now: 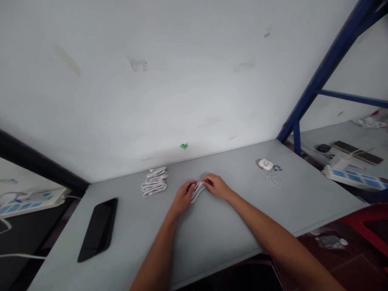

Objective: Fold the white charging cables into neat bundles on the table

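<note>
A folded white cable (197, 192) is between my hands, just above or on the grey table (230, 226); which of the two I cannot tell. My left hand (183, 197) is closed around its left side. Fingertips of my right hand (217, 186) pinch its upper right end. To the left of my hands, near the wall, lie bundled white cables (154, 182). Off to the right rest several thin white ties or threads (274, 180), below a white rounded case (265, 164) with a small blue-and-white charm (277, 167).
A black phone or tablet (98, 229) lies at the table's left. The white wall (194, 101) rises behind. A blue metal frame (315, 81) stands at the right and a dark post (42, 163) at the left. Power strips (357, 178) sit beyond both sides. A plastic bottle (331, 241) is on the floor.
</note>
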A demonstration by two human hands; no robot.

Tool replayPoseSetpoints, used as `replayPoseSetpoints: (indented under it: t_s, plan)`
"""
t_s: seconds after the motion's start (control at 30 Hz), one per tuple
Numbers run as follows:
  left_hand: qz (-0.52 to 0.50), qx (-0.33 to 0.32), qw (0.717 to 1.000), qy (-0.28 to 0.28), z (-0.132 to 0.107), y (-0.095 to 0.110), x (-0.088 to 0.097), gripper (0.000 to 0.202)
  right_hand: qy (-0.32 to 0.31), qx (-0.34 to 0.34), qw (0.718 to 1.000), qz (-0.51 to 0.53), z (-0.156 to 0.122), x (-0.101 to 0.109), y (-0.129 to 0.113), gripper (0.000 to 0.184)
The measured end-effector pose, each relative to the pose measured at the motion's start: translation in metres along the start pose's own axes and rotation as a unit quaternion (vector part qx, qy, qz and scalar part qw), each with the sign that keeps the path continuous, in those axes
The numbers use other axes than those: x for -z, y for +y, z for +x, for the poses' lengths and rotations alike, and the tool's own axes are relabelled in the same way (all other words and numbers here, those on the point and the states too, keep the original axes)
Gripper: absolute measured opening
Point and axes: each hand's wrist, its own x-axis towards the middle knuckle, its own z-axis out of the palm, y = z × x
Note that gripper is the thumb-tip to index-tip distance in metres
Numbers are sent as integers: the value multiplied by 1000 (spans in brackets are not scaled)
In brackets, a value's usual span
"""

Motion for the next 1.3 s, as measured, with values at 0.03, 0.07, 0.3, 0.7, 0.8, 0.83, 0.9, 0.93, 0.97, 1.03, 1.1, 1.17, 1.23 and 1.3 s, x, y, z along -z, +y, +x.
replayPoseSetpoints:
  t_s: [0.03, 0.07, 0.3, 0.7, 0.8, 0.83, 0.9, 0.93, 0.97, 1.03, 1.1, 1.17, 1.23, 1.3]
  plan:
    - [-31, 19, 999, -4, 0, -3, 3, 38, 6, -7, 1000, 13, 0, 1, 0, 13]
    - [-60, 40, 997, -3, 0, -5, 5, 41, 14, -17, 999, 27, 0, 2, -1, 13]
    - [30, 88, 995, 41, -4, -7, 14, 34, -8, -30, 998, 56, 0, 8, -4, 12]
    - [224, 104, 969, 9, -17, 11, 13, 11, -52, 44, 998, -10, -6, 7, -5, 10]
    - [204, 79, 974, 52, -18, 10, 5, 8, -75, 70, 995, -14, -7, 5, -6, 12]
    - [181, 79, 979, 57, -18, 10, 3, 9, -80, 69, 994, -8, -7, 4, -6, 12]
    - [126, 82, 987, 57, -19, 11, 1, 11, -78, 46, 996, 18, -8, 2, -5, 11]
    - [101, 80, 990, 58, -19, 12, 1, 12, -72, 27, 996, 40, -9, 0, -4, 10]
    - [82, 75, 992, 59, -19, 12, 0, 12, -65, 6, 996, 68, -9, -1, -4, 9]
    - [69, 59, 994, 61, -19, 12, 0, 11, -47, -34, 989, 133, -10, -4, -4, 12]
    - [75, 46, 994, 66, -18, 10, 0, 12, -32, -66, 978, 194, -10, -5, -5, 18]
    - [86, 26, 992, 88, -17, 7, 1, 13, -19, -86, 967, 240, -9, -6, -7, 24]
    - [97, 11, 989, 111, -16, 3, 3, 13, -9, -95, 958, 269, -8, -5, -8, 28]
    - [113, 23, 987, 111, -15, 2, 2, 13, -2, -101, 953, 286, -7, -5, -9, 29]
